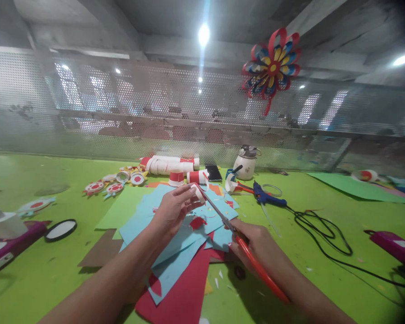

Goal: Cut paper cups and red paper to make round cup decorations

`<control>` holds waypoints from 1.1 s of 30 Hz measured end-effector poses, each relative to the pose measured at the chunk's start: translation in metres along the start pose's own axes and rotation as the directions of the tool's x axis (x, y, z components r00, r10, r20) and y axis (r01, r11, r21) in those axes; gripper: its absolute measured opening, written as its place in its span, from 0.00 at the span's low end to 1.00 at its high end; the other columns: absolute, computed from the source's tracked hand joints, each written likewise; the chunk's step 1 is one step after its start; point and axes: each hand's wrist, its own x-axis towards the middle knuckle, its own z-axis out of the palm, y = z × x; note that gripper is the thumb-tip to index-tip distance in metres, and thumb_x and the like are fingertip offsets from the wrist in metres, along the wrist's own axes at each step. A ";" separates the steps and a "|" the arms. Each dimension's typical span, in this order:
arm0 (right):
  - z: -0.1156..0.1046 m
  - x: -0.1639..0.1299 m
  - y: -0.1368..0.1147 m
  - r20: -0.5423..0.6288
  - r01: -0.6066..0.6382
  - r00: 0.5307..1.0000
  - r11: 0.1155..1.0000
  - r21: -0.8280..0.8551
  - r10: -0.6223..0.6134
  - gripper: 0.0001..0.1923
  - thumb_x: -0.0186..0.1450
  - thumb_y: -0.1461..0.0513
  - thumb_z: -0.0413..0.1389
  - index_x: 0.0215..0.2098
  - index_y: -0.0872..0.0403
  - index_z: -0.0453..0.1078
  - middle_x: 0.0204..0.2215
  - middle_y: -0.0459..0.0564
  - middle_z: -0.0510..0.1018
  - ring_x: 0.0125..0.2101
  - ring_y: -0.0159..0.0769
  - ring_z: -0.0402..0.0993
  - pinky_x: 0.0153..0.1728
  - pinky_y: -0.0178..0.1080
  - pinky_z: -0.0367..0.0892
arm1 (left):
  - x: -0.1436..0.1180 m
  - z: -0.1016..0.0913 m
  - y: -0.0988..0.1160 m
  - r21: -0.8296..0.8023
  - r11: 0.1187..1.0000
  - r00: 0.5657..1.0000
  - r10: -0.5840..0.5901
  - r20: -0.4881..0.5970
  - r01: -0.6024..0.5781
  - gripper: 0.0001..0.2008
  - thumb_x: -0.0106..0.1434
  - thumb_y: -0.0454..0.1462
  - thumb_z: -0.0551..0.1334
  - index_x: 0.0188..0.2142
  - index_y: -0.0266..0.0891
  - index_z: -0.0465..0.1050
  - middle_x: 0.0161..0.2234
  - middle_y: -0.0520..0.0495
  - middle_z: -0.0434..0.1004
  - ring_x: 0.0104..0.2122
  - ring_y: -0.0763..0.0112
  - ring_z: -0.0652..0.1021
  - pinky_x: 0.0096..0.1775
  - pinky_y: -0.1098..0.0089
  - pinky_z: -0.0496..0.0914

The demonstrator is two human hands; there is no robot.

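Note:
My left hand (175, 208) pinches a small white and red piece of paper cup (199, 194) between thumb and fingers. In my right hand (251, 238) are scissors (224, 220) with red-orange handles, their blades pointing up and left. The blade tips reach the cup piece at its red edge. Beneath both hands lies a loose pile of light blue paper (175, 247), with a red scrap (197, 222) on top and a large red sheet (178, 292) at its front.
Behind the pile are stacked paper cups (168, 166), a phone (213, 173) and a white bottle (245, 163). Paper flower shapes (114, 189) lie at left. To the right are a blue glue gun (268, 197), its black cord (324, 245) and a purple power strip (396, 247).

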 end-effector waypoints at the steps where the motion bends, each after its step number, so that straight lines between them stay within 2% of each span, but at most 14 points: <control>1: 0.001 0.000 -0.001 0.001 -0.008 1.000 1.000 0.004 0.008 0.13 0.57 0.68 0.49 0.37 0.56 0.71 0.23 0.45 0.73 0.24 0.32 0.66 0.29 0.32 0.60 | 0.000 0.000 0.000 0.002 1.000 1.000 0.001 0.003 -0.001 0.13 0.50 0.35 0.69 0.34 0.29 0.75 0.35 0.37 0.78 0.34 0.62 0.78 0.43 0.57 0.72; 9: 0.006 -0.001 0.002 -0.033 0.008 0.999 0.998 -0.065 -0.011 0.09 0.57 0.67 0.50 0.34 0.55 0.69 0.21 0.44 0.71 0.22 0.31 0.63 0.28 0.32 0.59 | -0.002 0.002 0.000 0.002 1.000 1.000 0.010 -0.012 -0.010 0.12 0.49 0.36 0.70 0.32 0.29 0.76 0.34 0.36 0.79 0.34 0.61 0.79 0.42 0.58 0.73; 15: 0.004 0.000 0.001 -0.020 -0.005 1.000 1.000 -0.027 0.005 0.11 0.55 0.68 0.49 0.35 0.56 0.70 0.21 0.44 0.71 0.22 0.32 0.64 0.28 0.32 0.59 | -0.001 0.002 0.000 -0.003 1.000 1.000 0.026 -0.008 -0.026 0.12 0.49 0.35 0.69 0.32 0.30 0.75 0.36 0.38 0.78 0.34 0.63 0.78 0.44 0.57 0.72; 21: -0.001 0.003 0.003 -0.009 0.052 0.999 0.998 0.020 -0.052 0.13 0.56 0.67 0.50 0.38 0.57 0.72 0.24 0.45 0.72 0.24 0.33 0.65 0.28 0.32 0.60 | -0.002 0.002 -0.001 0.019 1.000 1.000 0.025 -0.017 -0.025 0.13 0.50 0.34 0.69 0.36 0.29 0.76 0.37 0.37 0.78 0.34 0.63 0.78 0.45 0.57 0.71; 33: 0.003 -0.001 0.000 -0.007 0.003 1.000 0.999 0.041 -0.002 0.14 0.57 0.68 0.49 0.39 0.55 0.71 0.26 0.47 0.76 0.28 0.36 0.70 0.32 0.33 0.63 | -0.005 0.007 -0.002 0.043 0.998 0.997 0.050 -0.058 -0.048 0.13 0.50 0.35 0.69 0.36 0.29 0.76 0.36 0.38 0.78 0.34 0.63 0.78 0.44 0.57 0.71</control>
